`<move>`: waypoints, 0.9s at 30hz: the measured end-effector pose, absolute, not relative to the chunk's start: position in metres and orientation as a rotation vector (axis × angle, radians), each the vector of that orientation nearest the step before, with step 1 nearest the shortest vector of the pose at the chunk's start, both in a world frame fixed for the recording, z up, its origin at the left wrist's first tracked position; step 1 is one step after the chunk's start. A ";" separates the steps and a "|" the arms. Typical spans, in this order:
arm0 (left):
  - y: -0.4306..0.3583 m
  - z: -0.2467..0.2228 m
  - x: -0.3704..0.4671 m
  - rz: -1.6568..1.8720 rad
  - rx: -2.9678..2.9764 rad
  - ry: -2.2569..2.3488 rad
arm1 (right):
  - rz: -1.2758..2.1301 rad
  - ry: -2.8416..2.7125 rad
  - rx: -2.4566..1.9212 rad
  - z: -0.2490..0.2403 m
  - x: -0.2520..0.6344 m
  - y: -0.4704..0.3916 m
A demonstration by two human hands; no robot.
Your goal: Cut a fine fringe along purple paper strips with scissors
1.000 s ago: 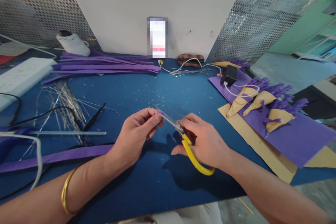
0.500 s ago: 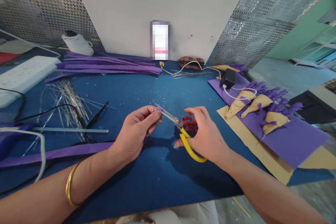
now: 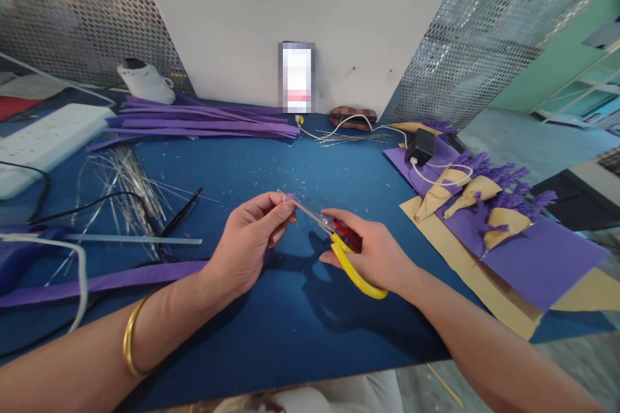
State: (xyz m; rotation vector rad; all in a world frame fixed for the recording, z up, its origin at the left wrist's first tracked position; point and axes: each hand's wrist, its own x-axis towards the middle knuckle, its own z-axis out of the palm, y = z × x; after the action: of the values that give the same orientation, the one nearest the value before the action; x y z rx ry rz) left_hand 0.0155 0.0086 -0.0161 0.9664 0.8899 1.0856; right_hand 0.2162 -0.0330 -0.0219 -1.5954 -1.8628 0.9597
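My left hand pinches a small purple piece between thumb and fingertips, over the middle of the blue table. Yellow-and-red scissors are gripped in my right hand, their blades pointing to the upper left. The blade tips meet the purple piece right at my left fingertips; whether they are fully closed I cannot tell. A long purple strip lies on the table, partly behind my left forearm.
Purple strips, thin wires, and a white power strip occupy the left. A phone stands at the back. Paper-wrapped purple flowers lie on purple paper at right, beside a black adapter.
The fingers of my right hand have drawn in around the scissors, and the blades look closer together. My left hand has barely moved.
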 end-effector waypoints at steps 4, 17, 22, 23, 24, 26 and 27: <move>0.007 -0.011 0.013 1.143 1.053 0.885 | 1.016 -1.807 -1.424 -0.021 0.218 -0.033; 0.008 -0.015 0.013 1.115 1.059 0.883 | 0.674 -2.088 -1.342 -0.016 0.222 -0.038; 0.008 -0.017 0.013 1.104 1.074 0.864 | 0.767 -2.036 -1.313 -0.015 0.221 -0.040; 0.007 -0.018 0.013 1.100 1.082 0.867 | 0.791 -2.025 -1.308 -0.016 0.221 -0.040; 0.007 -0.018 0.013 1.095 1.094 0.870 | 0.815 -2.015 -1.305 -0.016 0.221 -0.041; 0.006 -0.018 0.013 1.086 1.118 0.878 | 0.860 -1.999 -1.307 -0.016 0.220 -0.041; 0.006 -0.018 0.013 1.082 1.128 0.883 | 0.878 -1.990 -1.310 -0.016 0.220 -0.041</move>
State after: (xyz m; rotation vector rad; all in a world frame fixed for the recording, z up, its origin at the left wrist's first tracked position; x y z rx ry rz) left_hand 0.0128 0.0058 -0.0183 1.1277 0.8828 1.0817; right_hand 0.2197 -0.0414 -0.0165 -1.3098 -1.9897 0.8779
